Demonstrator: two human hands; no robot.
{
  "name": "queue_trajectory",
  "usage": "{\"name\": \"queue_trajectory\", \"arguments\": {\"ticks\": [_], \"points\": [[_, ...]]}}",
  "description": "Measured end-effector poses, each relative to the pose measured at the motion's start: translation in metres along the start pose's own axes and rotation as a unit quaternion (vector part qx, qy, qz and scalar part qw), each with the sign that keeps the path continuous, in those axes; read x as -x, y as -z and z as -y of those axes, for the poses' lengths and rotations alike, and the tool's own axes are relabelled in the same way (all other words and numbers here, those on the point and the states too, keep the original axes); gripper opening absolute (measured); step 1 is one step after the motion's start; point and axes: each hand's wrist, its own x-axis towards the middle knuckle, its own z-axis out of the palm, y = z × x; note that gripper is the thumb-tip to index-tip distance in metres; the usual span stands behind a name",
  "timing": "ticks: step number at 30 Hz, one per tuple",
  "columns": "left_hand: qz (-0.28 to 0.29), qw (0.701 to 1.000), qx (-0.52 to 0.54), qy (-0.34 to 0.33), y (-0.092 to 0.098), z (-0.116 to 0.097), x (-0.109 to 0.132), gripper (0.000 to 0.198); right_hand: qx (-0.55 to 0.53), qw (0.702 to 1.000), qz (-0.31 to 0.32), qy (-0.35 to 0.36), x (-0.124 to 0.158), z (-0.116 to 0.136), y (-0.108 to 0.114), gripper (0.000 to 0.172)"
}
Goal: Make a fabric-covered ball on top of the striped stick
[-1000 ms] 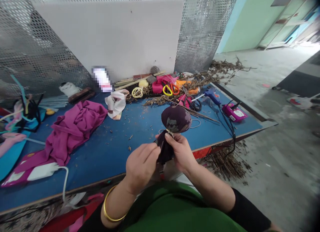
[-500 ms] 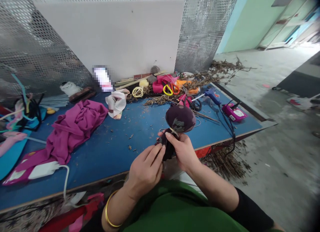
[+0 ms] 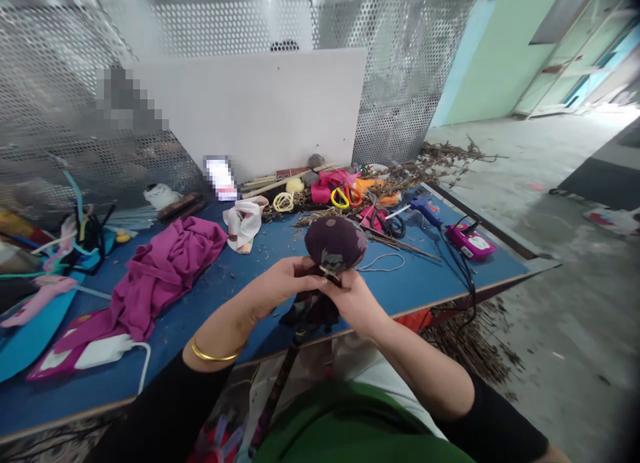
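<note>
A round ball covered in dark purple cloth with grey patches (image 3: 336,243) stands upright over the table's front edge. Its cloth is gathered into a neck tied with pale string, and the loose ends (image 3: 313,311) hang below. From under them a dark wrapped stick (image 3: 280,383) slants down toward my lap. My left hand (image 3: 295,276) is closed around the left side of the gathered cloth, thumb at the neck. Pinching the neck from the right is my right hand (image 3: 356,302); its fingers are partly hidden behind the cloth.
Purple cloth (image 3: 170,256) and a white charger (image 3: 103,353) lie at left on the blue table (image 3: 225,323). Scissors (image 3: 345,196), a glue gun (image 3: 425,210), a magenta box (image 3: 470,240) and dried stems (image 3: 325,216) are behind and right. A phone (image 3: 220,178) leans at the back.
My left hand has moved up from the hanging cloth to the neck under the ball. The ball has shifted left, and the stick below it has come into view. The camera has tilted up.
</note>
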Motion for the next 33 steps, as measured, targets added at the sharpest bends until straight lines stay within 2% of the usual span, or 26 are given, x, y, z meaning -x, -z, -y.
{"name": "queue_trajectory", "arguments": {"ticks": [3, 5, 8, 12, 15, 21, 28, 33], "points": [[0.011, 0.999, 0.03, 0.022, 0.005, -0.002, -0.005, 0.027, -0.019, 0.999, 0.043, 0.021, -0.006, 0.001, 0.001, 0.032], [-0.031, 0.996, 0.078, 0.035, 0.001, -0.002, -0.005, 0.026, -0.026, 0.998, 0.047, 0.035, -0.009, 0.003, 0.001, 0.031], [-0.106, 0.981, 0.161, 0.038, -0.008, -0.002, -0.005, 0.026, -0.017, 0.999, 0.018, 0.025, -0.011, 0.004, -0.004, 0.029], [-0.15, 0.971, 0.184, 0.024, -0.011, -0.002, -0.005, 0.028, -0.062, 0.997, -0.048, 0.003, -0.007, -0.005, -0.019, 0.029], [-0.179, 0.966, 0.187, 0.009, -0.008, -0.004, -0.004, 0.029, -0.042, 0.998, -0.048, -0.019, 0.002, -0.021, -0.03, 0.024], [-0.167, 0.968, 0.189, -0.003, -0.014, 0.0, -0.002, 0.031, 0.063, 0.997, -0.049, 0.015, 0.016, -0.043, -0.037, 0.028], [-0.11, 0.985, 0.135, -0.002, -0.02, 0.011, 0.005, 0.035, 0.086, 0.995, -0.054, -0.004, 0.019, -0.044, -0.038, 0.025], [-0.093, 0.988, 0.12, -0.021, -0.021, 0.014, 0.008, 0.025, 0.097, 0.995, -0.027, -0.023, 0.019, -0.04, -0.032, 0.022]]}}
